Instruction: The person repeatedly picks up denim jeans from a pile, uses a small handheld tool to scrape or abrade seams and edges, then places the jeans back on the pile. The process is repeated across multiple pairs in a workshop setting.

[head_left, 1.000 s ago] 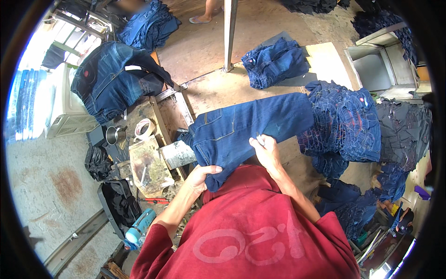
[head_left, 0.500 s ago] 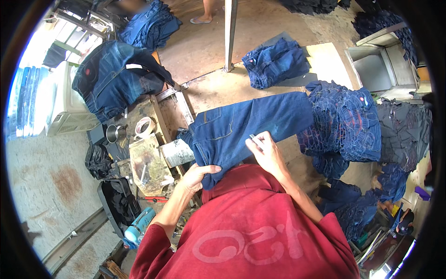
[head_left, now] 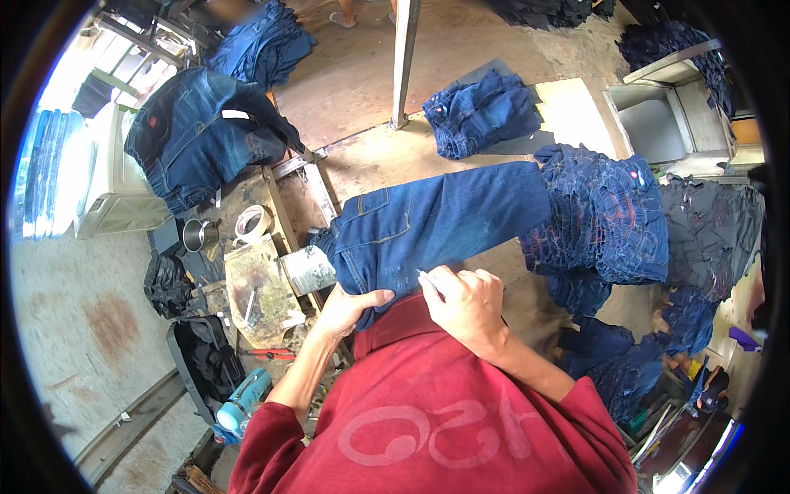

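A pair of dark blue jeans lies stretched out in front of me, its pocket side at the left and its leg reaching right. My left hand grips the near left edge of the denim, thumb on top. In my right hand is a small pale stick-like piece, pinched between the fingers, its tip at the near edge of the jeans. What exactly the piece is cannot be made out. A mottled whitish cylinder shows at the left end of the jeans.
Several stacked jeans stand at the right. Another folded pair lies farther off by a metal post. To the left are jeans draped in a heap, a tape roll, a metal cup and a light-blue bottle.
My right hand has moved nearer to me and to the left, from the middle of the leg to its near edge. My left hand keeps its hold on the jeans.
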`<act>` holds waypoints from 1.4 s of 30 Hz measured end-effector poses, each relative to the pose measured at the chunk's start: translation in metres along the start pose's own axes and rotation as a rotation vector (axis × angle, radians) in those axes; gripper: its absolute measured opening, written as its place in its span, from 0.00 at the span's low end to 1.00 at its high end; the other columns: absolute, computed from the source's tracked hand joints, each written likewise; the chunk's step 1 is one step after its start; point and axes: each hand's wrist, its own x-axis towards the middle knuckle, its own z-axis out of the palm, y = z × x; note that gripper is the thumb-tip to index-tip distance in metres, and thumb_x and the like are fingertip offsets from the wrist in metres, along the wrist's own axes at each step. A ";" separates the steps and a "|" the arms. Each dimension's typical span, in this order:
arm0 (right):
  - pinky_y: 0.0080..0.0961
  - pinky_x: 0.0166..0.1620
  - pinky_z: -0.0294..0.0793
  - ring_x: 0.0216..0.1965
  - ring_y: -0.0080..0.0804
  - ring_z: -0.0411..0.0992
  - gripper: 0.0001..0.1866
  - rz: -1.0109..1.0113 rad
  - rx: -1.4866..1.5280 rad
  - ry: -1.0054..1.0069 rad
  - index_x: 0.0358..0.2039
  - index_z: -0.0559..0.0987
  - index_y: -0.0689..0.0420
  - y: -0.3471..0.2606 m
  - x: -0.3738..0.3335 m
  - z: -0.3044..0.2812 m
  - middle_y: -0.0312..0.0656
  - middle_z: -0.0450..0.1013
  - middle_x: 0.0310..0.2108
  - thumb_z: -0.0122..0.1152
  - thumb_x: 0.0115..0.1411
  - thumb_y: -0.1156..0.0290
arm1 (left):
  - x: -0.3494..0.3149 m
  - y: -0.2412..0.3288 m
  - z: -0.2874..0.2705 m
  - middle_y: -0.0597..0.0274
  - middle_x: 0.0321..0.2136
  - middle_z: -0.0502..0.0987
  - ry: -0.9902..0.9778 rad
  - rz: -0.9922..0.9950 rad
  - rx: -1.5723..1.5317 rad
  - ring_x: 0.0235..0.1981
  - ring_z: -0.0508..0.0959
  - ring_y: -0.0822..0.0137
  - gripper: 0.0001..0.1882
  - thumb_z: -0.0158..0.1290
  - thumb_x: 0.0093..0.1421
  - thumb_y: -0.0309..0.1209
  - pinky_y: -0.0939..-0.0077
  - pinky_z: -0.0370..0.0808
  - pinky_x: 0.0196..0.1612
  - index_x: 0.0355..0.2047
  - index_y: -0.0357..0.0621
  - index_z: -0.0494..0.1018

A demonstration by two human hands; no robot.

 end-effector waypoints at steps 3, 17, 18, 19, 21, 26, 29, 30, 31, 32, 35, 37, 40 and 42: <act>0.39 0.24 0.75 0.17 0.42 0.77 0.11 -0.015 0.194 -0.079 0.26 0.82 0.50 -0.001 0.000 -0.001 0.40 0.76 0.15 0.74 0.64 0.64 | 0.000 -0.002 -0.001 0.53 0.56 0.83 -0.005 -0.026 -0.024 0.54 0.84 0.61 0.37 0.73 0.53 0.17 0.63 0.80 0.63 0.64 0.32 0.74; 0.39 0.25 0.76 0.20 0.45 0.79 0.11 0.148 0.239 -0.150 0.26 0.85 0.52 0.009 0.006 -0.005 0.42 0.80 0.19 0.73 0.64 0.65 | -0.003 -0.002 -0.002 0.54 0.58 0.82 0.024 -0.151 -0.045 0.57 0.81 0.61 0.40 0.73 0.52 0.20 0.62 0.76 0.66 0.66 0.33 0.72; 0.39 0.25 0.76 0.19 0.45 0.79 0.11 0.137 0.220 -0.214 0.26 0.84 0.52 0.010 0.008 -0.006 0.42 0.80 0.19 0.73 0.64 0.65 | -0.003 -0.002 -0.002 0.54 0.58 0.82 0.012 -0.127 -0.047 0.57 0.81 0.61 0.40 0.74 0.52 0.20 0.62 0.76 0.66 0.66 0.34 0.72; 0.39 0.25 0.76 0.20 0.46 0.79 0.11 0.129 0.186 -0.130 0.25 0.83 0.52 0.012 0.011 -0.007 0.42 0.79 0.19 0.73 0.65 0.65 | -0.003 -0.002 -0.002 0.54 0.58 0.82 0.014 -0.111 -0.046 0.56 0.82 0.61 0.40 0.74 0.52 0.20 0.62 0.77 0.66 0.66 0.34 0.73; 0.41 0.26 0.76 0.20 0.47 0.79 0.13 0.121 0.135 -0.030 0.25 0.81 0.52 0.016 0.019 -0.007 0.44 0.78 0.18 0.71 0.65 0.64 | -0.004 -0.003 -0.001 0.54 0.57 0.82 0.039 -0.075 -0.059 0.56 0.82 0.61 0.39 0.73 0.53 0.19 0.62 0.77 0.65 0.65 0.34 0.73; 0.38 0.24 0.75 0.18 0.45 0.79 0.11 0.008 0.297 -0.054 0.25 0.83 0.52 0.001 0.026 0.002 0.42 0.78 0.18 0.73 0.65 0.66 | -0.006 -0.007 0.001 0.54 0.56 0.83 0.069 -0.050 -0.125 0.56 0.83 0.61 0.36 0.72 0.55 0.19 0.62 0.77 0.65 0.65 0.33 0.73; 0.40 0.25 0.75 0.18 0.46 0.78 0.13 0.030 0.165 -0.091 0.24 0.82 0.51 -0.006 0.027 0.005 0.42 0.77 0.17 0.72 0.65 0.64 | -0.006 -0.008 0.001 0.54 0.56 0.83 0.106 -0.101 -0.090 0.55 0.83 0.60 0.35 0.71 0.55 0.18 0.62 0.78 0.64 0.64 0.33 0.74; 0.40 0.25 0.74 0.18 0.46 0.78 0.13 0.028 0.075 -0.084 0.24 0.81 0.51 -0.006 0.027 0.005 0.42 0.77 0.17 0.72 0.65 0.64 | -0.006 -0.008 0.001 0.54 0.55 0.83 0.075 -0.067 -0.106 0.55 0.83 0.60 0.35 0.71 0.55 0.18 0.62 0.78 0.64 0.64 0.33 0.74; 0.40 0.25 0.74 0.18 0.46 0.78 0.13 0.059 -0.041 -0.081 0.24 0.81 0.51 -0.005 0.027 0.005 0.42 0.77 0.17 0.72 0.65 0.63 | -0.006 -0.008 0.001 0.54 0.55 0.84 0.079 -0.044 -0.115 0.54 0.84 0.61 0.34 0.71 0.55 0.18 0.62 0.79 0.64 0.63 0.33 0.75; 0.40 0.25 0.74 0.18 0.45 0.77 0.13 0.012 0.035 -0.069 0.24 0.81 0.50 -0.003 0.027 0.004 0.42 0.77 0.16 0.73 0.65 0.63 | -0.006 -0.009 0.001 0.54 0.55 0.84 0.059 -0.018 -0.126 0.54 0.84 0.61 0.33 0.71 0.55 0.17 0.62 0.79 0.63 0.63 0.33 0.75; 0.40 0.26 0.72 0.17 0.44 0.77 0.15 -0.032 0.219 -0.092 0.22 0.79 0.50 -0.002 0.029 0.003 0.41 0.77 0.16 0.73 0.64 0.64 | -0.006 -0.010 0.001 0.54 0.55 0.84 0.077 -0.085 -0.154 0.54 0.84 0.61 0.32 0.70 0.55 0.16 0.63 0.80 0.63 0.62 0.33 0.76; 0.40 0.26 0.73 0.17 0.44 0.77 0.14 -0.004 0.100 -0.080 0.23 0.80 0.50 -0.002 0.030 0.003 0.42 0.77 0.16 0.73 0.64 0.64 | -0.006 -0.009 0.002 0.53 0.55 0.84 0.065 -0.062 -0.140 0.54 0.84 0.60 0.32 0.70 0.56 0.17 0.62 0.80 0.63 0.62 0.33 0.76; 0.41 0.25 0.74 0.18 0.45 0.78 0.14 0.006 0.072 -0.086 0.23 0.80 0.51 -0.003 0.034 0.001 0.44 0.77 0.16 0.73 0.64 0.64 | -0.005 -0.007 0.003 0.53 0.55 0.84 0.061 -0.050 -0.143 0.54 0.84 0.60 0.32 0.70 0.55 0.17 0.62 0.79 0.63 0.62 0.33 0.76; 0.41 0.24 0.74 0.18 0.45 0.78 0.15 0.010 0.288 -0.096 0.21 0.78 0.51 -0.003 0.037 -0.001 0.44 0.76 0.15 0.72 0.64 0.65 | -0.005 -0.005 0.005 0.53 0.55 0.84 0.066 -0.070 -0.143 0.54 0.84 0.60 0.33 0.70 0.55 0.17 0.62 0.79 0.63 0.62 0.33 0.76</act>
